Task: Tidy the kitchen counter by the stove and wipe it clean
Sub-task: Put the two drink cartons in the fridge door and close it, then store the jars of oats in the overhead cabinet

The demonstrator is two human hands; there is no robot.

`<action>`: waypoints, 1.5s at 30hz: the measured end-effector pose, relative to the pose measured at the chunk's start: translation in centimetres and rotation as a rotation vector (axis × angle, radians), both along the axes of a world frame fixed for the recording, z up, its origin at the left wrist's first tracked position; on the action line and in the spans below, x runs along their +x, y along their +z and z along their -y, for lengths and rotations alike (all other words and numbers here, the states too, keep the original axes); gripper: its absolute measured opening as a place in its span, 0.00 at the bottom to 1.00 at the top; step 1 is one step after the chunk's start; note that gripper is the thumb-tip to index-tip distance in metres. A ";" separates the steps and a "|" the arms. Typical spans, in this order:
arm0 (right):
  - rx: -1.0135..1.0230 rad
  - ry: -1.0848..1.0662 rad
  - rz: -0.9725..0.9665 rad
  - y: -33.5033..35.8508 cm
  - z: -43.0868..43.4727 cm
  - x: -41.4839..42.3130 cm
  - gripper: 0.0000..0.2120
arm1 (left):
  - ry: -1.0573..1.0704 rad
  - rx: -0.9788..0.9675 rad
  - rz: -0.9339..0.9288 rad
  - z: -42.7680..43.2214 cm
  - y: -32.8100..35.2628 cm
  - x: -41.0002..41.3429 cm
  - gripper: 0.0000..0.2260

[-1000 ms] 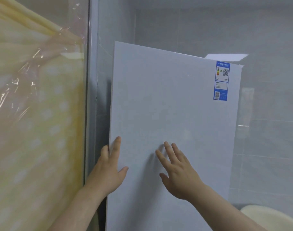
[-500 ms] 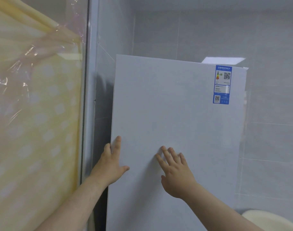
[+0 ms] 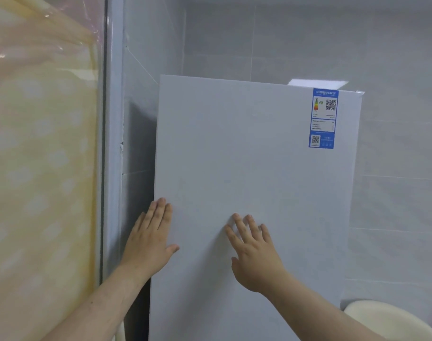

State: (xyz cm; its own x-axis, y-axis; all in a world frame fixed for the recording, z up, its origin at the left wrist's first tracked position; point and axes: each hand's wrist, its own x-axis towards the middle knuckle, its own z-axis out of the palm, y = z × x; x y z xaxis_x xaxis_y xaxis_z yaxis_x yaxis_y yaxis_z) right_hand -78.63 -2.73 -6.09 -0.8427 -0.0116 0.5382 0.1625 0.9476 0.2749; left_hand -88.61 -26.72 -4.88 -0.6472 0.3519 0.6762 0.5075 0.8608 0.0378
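Note:
A tall white panel (image 3: 254, 153) with a blue label (image 3: 323, 118) at its upper right stands upright against the grey tiled wall. My left hand (image 3: 151, 239) lies flat at the panel's left edge, fingers straight, thumb spread onto the face. My right hand (image 3: 253, 252) presses flat on the panel's front near its middle, fingers straight and slightly spread. The counter and stove are out of view.
A window with a yellow dotted curtain (image 3: 37, 168) under clear film fills the left, beside a white frame post (image 3: 112, 143). Grey wall tiles (image 3: 394, 193) surround the panel. A cream rounded object (image 3: 392, 321) shows at the bottom right.
The panel has swung from a tilt to nearly upright and sits lower in view. Both hands stay flat on it; the left fingers have drawn closer together.

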 end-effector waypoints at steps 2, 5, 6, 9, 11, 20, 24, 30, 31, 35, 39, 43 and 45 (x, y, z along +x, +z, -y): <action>0.003 0.008 0.012 -0.1 -0.1 -0.1 0.38 | -0.004 0.005 0.019 -0.1 0.0 -0.2 0.48; -0.020 -0.013 0.046 -0.1 -0.1 -0.1 0.38 | -0.013 0.011 0.033 -0.1 0.1 -0.3 0.48; -0.023 -0.009 0.040 0.0 0.0 0.0 0.38 | -0.017 0.011 0.033 -0.1 0.2 -0.3 0.48; -0.003 0.026 0.071 0.7 0.3 0.2 0.36 | -0.018 -0.002 0.054 0.0 0.6 0.0 0.48; -0.019 0.034 0.123 1.4 0.4 1.1 0.34 | -0.018 -0.019 0.085 0.1 1.0 0.5 0.48; -0.477 0.070 0.094 0.8 -0.6 8.9 0.21 | -0.304 -0.102 0.450 -2.3 0.6 6.8 0.30; -0.556 -0.033 0.099 -1.5 -3.4 13.6 0.21 | -0.400 -0.167 0.530 -5.6 -1.5 8.7 0.26; -0.705 -0.261 0.183 -4.6 -9.4 21.7 0.20 | -0.544 -0.283 0.480 -13.8 -4.2 12.4 0.22; -0.719 -0.304 0.177 -4.9 -10.5 23.2 0.20 | -0.565 -0.295 0.478 -15.5 -4.6 13.2 0.22; -0.734 -0.452 0.146 -6.2 -15.0 29.9 0.20 | -0.665 -0.347 0.506 -22.3 -6.0 17.2 0.22; -0.760 -0.579 0.106 -7.1 -18.5 37.1 0.20 | -0.789 -0.368 0.541 -28.6 -6.7 22.2 0.22; -0.819 -0.704 0.027 -7.2 -20.8 44.0 0.20 | -0.912 -0.342 0.565 -33.9 -6.4 27.6 0.22; -0.835 -0.756 -0.020 -7.0 -21.5 47.3 0.19 | -0.987 -0.327 0.564 -36.2 -6.0 30.4 0.22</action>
